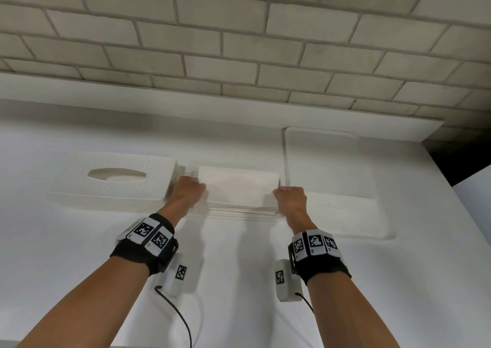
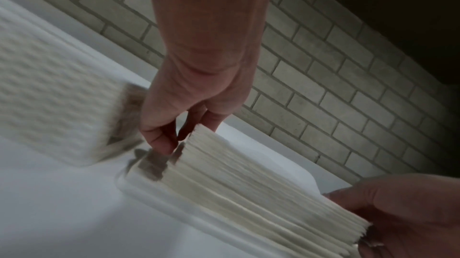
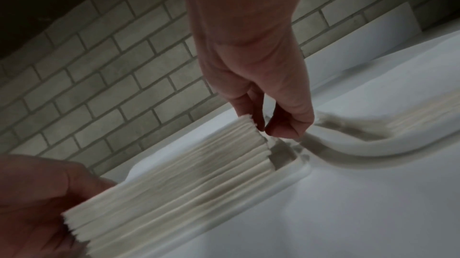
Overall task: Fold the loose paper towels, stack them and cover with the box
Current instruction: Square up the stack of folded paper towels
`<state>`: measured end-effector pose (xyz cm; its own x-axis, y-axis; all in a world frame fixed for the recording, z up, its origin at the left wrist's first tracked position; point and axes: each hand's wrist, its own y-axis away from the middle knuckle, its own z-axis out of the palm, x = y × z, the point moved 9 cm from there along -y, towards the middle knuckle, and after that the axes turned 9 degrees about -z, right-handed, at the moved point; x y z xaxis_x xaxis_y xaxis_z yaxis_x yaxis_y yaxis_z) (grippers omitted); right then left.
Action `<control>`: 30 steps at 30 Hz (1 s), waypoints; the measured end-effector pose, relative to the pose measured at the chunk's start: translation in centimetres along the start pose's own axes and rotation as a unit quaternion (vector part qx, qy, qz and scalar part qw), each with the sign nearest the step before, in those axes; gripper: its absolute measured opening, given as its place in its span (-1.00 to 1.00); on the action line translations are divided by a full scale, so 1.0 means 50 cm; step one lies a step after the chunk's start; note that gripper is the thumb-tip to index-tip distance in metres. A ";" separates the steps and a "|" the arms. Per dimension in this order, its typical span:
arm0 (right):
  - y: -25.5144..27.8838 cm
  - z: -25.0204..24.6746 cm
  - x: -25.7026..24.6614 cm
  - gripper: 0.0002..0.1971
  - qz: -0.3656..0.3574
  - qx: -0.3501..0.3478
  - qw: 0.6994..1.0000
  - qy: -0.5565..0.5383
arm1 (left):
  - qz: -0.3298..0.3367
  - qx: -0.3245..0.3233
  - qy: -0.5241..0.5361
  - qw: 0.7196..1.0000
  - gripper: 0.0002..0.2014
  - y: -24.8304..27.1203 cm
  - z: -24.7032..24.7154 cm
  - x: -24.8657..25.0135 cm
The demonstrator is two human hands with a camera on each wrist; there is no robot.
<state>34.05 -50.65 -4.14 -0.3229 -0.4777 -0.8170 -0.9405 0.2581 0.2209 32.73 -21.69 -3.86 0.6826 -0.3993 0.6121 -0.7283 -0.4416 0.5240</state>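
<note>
Your left hand point(image 1: 187, 191) and right hand point(image 1: 291, 198) each pinch one short end of the stack of folded paper towels point(image 1: 240, 188), its long axis running left-right between them, with the woven tissue-box cover point(image 1: 114, 179) just left.

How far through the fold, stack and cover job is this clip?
Done: a thick stack of folded white paper towels stands on a clear base tray. In hand: the left hand and right hand grip the stack's two ends. Left: more loose towels lie in the white tray on the right, and the white textured box with an oval slot sits aside, left of the stack.
</note>
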 end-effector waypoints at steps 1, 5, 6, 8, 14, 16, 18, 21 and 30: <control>-0.003 -0.012 0.001 -0.71 -0.002 0.009 1.000 -0.014 | 0.011 0.003 -0.029 1.000 -0.78 0.004 -0.002 0.008; -0.029 -0.114 0.037 -0.69 -0.017 0.070 0.996 -0.045 | 0.109 0.113 -0.027 0.987 -0.60 0.052 -0.028 0.079; -0.034 -0.152 0.053 -0.69 -0.014 0.092 0.995 -0.047 | 0.145 0.124 0.023 0.981 -0.61 0.083 -0.025 0.106; -0.041 -0.232 0.088 -0.67 0.002 0.135 0.990 -0.049 | 0.200 0.095 0.103 0.970 -0.65 0.146 0.015 0.163; -0.060 -0.400 0.208 -0.68 0.074 0.168 0.983 -0.004 | 0.137 -0.188 0.140 0.962 -0.65 0.258 0.304 0.239; -0.070 -0.414 0.242 -0.68 0.084 0.147 0.985 0.010 | 0.073 -0.235 0.135 0.960 -0.79 0.255 0.385 0.220; -0.079 -0.423 0.266 -0.67 0.081 0.133 0.987 0.025 | 0.025 -0.232 0.140 0.962 -0.79 0.240 0.431 0.199; -0.090 -0.425 0.291 -0.67 0.079 0.105 0.990 0.051 | -0.021 -0.201 0.132 0.970 -0.78 0.216 0.463 0.174; -0.107 -0.398 0.315 -0.55 0.040 0.089 0.990 0.099 | -0.080 -0.221 0.114 0.965 -0.56 0.201 0.502 0.177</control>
<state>31.89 -76.28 -7.61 -0.4268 -0.6001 -0.6766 -0.8831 0.4376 0.1690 32.98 -49.81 -8.06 0.7934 -0.1454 0.5911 -0.6048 -0.0777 0.7926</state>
